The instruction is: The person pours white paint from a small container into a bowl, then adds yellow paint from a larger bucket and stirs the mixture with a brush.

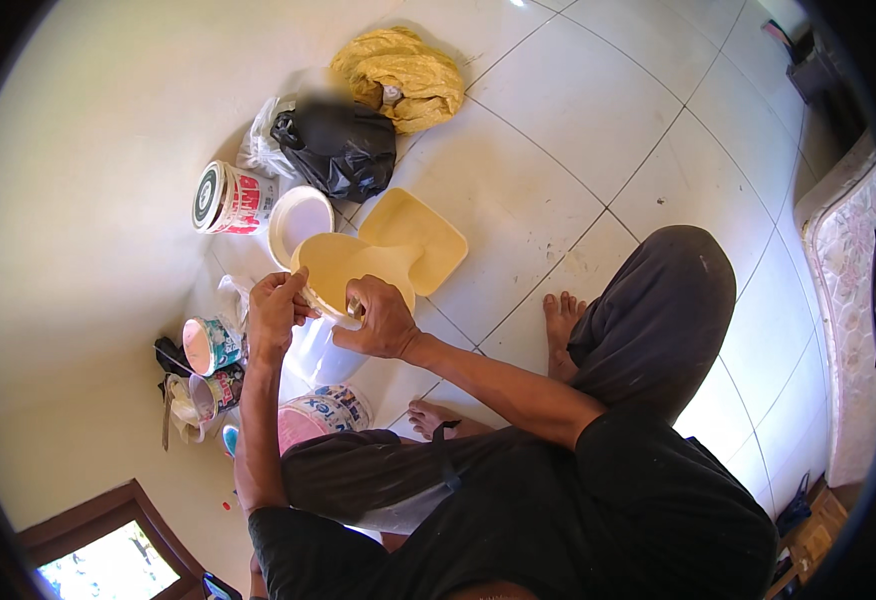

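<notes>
A round bucket (pixel 333 262), pale yellow inside, stands in front of me with its mouth facing up. My left hand (pixel 276 312) is at its near left rim, with thumb and fingers pinched together on the edge. Over the near side of the same rim, my right hand (pixel 380 318) is curled closed. A small pale, shiny bit shows between its fingers, too small to name. Against the bucket's far right side lies a yellow square tray-like piece (pixel 436 235) with rounded corners. The bucket's lower wall is partly hidden by my hands.
Beyond the bucket are a white tub (pixel 301 222), a lidded paint pail (pixel 248 200), a black plastic bag (pixel 353 160) and a yellow sack (pixel 403 75). Small paint tubs (pixel 208 345) line the left wall. A pink-topped paint bucket (pixel 323 415) sits by my leg. A mattress (pixel 848 300) leans at right.
</notes>
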`<action>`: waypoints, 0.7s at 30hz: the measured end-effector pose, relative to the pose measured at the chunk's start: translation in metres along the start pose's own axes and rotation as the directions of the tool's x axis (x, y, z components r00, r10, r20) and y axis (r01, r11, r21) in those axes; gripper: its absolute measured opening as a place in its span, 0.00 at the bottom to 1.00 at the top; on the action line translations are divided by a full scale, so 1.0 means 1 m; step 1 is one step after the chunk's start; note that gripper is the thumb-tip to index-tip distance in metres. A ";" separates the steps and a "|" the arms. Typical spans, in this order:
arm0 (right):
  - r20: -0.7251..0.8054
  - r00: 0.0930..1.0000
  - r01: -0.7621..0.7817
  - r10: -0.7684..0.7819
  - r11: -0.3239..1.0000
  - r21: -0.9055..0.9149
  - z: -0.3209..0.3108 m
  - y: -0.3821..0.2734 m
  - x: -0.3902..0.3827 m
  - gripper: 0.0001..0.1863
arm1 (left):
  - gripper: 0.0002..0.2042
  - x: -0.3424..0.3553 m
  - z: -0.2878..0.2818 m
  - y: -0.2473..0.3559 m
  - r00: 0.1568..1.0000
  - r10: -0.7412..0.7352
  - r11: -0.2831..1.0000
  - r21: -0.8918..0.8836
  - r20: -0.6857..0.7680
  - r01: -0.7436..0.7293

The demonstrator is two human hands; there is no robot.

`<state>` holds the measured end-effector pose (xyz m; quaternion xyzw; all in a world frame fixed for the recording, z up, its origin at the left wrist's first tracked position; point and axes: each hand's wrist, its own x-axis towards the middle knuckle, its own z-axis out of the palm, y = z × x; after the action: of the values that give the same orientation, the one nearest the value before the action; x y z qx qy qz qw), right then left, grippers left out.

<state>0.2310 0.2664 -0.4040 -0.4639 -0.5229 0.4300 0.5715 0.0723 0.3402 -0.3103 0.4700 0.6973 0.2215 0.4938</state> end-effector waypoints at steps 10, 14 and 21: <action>-0.006 1.000 0.016 -0.016 1.000 -0.001 -0.001 -0.001 0.004 0.18 | 0.17 0.004 0.000 0.001 1.000 0.006 1.000 -0.024 0.009 -0.006; 0.027 0.998 0.064 -0.062 0.995 -0.082 -0.001 -0.003 0.005 0.17 | 0.18 0.006 -0.005 -0.007 1.000 -0.010 0.998 -0.066 -0.003 0.010; 0.123 0.971 0.225 -0.203 0.955 -0.195 0.006 -0.008 0.005 0.18 | 0.18 0.003 -0.014 -0.024 0.997 -0.039 0.998 -0.054 -0.059 0.036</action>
<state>0.2252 0.2706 -0.3951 -0.4393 -0.6405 0.3314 0.5358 0.0495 0.3338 -0.3244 0.4367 0.7146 0.2443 0.4889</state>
